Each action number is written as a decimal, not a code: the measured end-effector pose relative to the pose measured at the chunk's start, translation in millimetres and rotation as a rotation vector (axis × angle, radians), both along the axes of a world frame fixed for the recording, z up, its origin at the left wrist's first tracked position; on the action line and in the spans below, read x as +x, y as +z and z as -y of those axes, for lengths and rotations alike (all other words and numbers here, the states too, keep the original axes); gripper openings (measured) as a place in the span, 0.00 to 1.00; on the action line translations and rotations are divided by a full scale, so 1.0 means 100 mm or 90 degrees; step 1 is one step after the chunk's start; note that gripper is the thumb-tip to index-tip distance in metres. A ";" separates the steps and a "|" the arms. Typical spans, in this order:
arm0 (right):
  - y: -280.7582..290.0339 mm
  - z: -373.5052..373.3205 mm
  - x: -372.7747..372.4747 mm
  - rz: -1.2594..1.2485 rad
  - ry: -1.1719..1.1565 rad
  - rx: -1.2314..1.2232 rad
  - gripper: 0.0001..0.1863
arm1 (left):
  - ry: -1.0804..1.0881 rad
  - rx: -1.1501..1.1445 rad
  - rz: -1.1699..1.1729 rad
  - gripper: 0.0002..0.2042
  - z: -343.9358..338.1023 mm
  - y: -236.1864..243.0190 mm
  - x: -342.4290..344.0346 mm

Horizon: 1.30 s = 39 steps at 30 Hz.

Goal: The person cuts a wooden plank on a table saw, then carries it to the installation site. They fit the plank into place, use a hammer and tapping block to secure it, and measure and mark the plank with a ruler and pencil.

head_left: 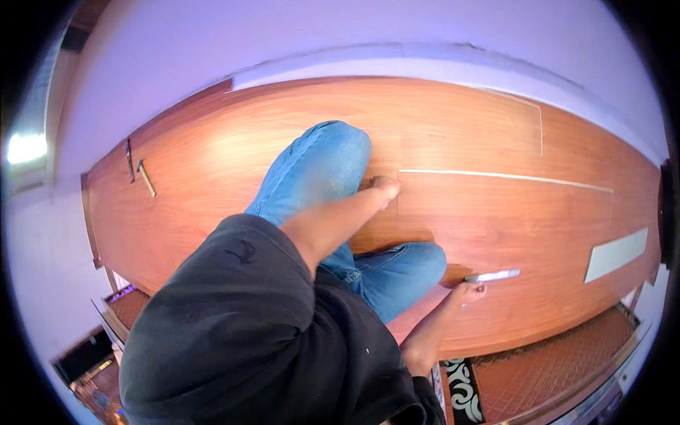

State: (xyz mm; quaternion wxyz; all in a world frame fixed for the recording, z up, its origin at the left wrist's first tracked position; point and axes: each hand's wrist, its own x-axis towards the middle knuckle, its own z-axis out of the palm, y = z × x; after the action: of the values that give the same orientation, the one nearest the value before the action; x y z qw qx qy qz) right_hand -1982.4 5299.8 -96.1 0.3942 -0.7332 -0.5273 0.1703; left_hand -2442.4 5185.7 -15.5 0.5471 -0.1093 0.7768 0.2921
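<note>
My left hand point(386, 190) is closed in front of my bent left knee, low over the wood-look floor planks point(489, 219). Whatever is inside its fingers, if anything, is hidden. Right beside it begins a long pale line point(506, 176) between two planks, running off to the right. Down by my right knee, the fingers of my right hand point(473, 291) are curled at the dark end of a slim, silvery flat tool point(496, 275), whose bright part points right. The exact kind of tool cannot be made out.
A hammer point(147, 180) and a dark bar point(129, 160) lie at the far left. At the right lies a pale rectangular board point(616, 255). A lilac wall point(368, 35) bounds the far side. Beyond the near edge is a lower reddish-brown surface point(559, 361).
</note>
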 end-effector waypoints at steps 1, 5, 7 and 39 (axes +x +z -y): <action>-0.10 -0.36 0.27 -0.060 -0.021 0.159 0.24 | -0.012 0.010 -0.037 0.42 -0.48 0.11 0.15; 0.20 0.03 -0.29 -0.286 -0.060 -0.138 0.26 | -0.033 -0.175 -0.175 0.43 0.24 0.07 0.17; 0.35 -0.12 -0.49 -0.338 -0.054 -0.181 0.27 | -0.066 -0.230 -0.157 0.42 0.40 0.09 0.15; 0.91 -1.01 -1.87 -0.433 0.253 -0.501 0.20 | -0.104 0.293 0.093 0.25 0.35 0.38 -0.31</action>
State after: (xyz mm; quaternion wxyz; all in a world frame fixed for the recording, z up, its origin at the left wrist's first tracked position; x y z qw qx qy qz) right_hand -2169.4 5400.8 -5.1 0.1991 -0.6155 -0.3951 0.6523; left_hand -2473.1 5150.3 22.7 0.6342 0.0604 0.6546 0.4069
